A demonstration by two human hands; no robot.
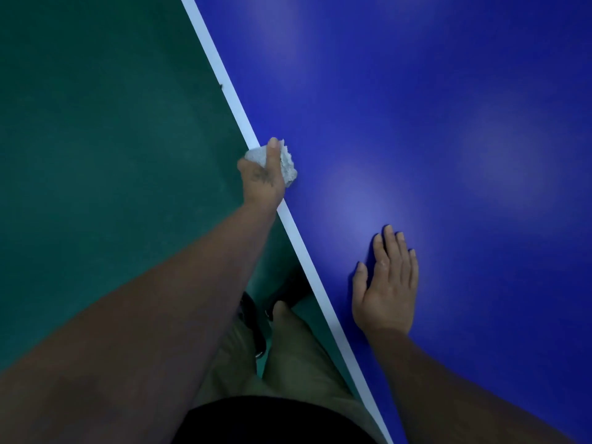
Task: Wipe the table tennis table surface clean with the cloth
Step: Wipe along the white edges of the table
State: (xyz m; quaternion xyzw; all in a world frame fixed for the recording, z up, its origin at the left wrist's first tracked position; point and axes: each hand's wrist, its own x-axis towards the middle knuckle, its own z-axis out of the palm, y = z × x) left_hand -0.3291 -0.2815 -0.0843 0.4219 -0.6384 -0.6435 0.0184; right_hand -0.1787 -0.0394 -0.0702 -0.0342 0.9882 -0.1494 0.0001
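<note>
Item: cloth (286, 165); white, crumpled, rough-textured wad; partly hidden under the left hand (263, 177), only ragged edges showing on either side of the thumb; its full shape is not showing; it is sitting at the table's edge, lying over the white line (224, 81) where that stripe is meeting the blue field.

Item: table tennis table (432, 123); smooth, glossy blue top giving back soft patches of light; straight white stripe along its border; the far and right-hand parts are running out of the picture, so neither net nor corners are appearing.

Item: left hand; fingers curling over the table's edge and out of sight; thumb lying on top of the cloth, pressing it down; the hand is grasping the wad; a dark mark on its back is too blurred to read.

Item: right hand (386, 283); released, flat, fingers straight and close together; palm resting on the blue surface near the white line, well apart from the cloth, holding nothing.

Item: floor (96, 155); matte dark green, faintly grainy.

Item: legs in khaki shorts (294, 360); dark shoes (253, 318) partly hiding beneath the table's edge, details dim.
</note>
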